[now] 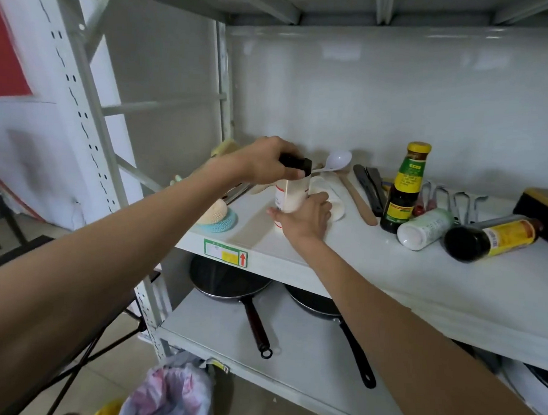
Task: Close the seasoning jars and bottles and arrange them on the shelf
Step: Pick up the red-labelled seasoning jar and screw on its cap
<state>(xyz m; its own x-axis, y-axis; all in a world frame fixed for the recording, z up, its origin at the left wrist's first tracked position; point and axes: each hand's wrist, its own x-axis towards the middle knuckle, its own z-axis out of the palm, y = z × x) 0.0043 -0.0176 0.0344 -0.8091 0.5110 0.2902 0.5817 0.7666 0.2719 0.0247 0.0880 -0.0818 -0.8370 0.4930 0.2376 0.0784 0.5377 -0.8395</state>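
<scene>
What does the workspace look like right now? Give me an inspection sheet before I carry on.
Surface: white middle shelf, mostly bare at the front.
Job's things: white jar upright with black cap on top; dark sauce bottle upright with yellow cap on; white bottle and dark bottle lying on their sides.
Clutter: white ladle, wooden spatula, black utensils, scrubbers.
Hands: left hand grips the cap; right hand steadies the jar body.
Cables: nothing seen.
Surroundings: two frying pans on the lower shelf; plastic bag on the floor.
</scene>
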